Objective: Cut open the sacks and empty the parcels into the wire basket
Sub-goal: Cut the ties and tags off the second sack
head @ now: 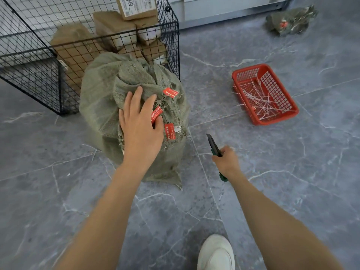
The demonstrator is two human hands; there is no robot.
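A full green woven sack stands on the grey floor, its gathered top bearing red tags. My left hand lies flat on the bunched top of the sack, fingers spread, thumb beside one red tag. My right hand hovers to the right of the sack, clear of it, closed around a green utility knife whose dark tip points up and away from me. Behind the sack stands the black wire basket, holding several brown cardboard parcels.
A red plastic basket with cut white ties lies on the floor to the right. A crumpled empty green sack rests at the far right by a metal base rail. My white shoe is at the bottom.
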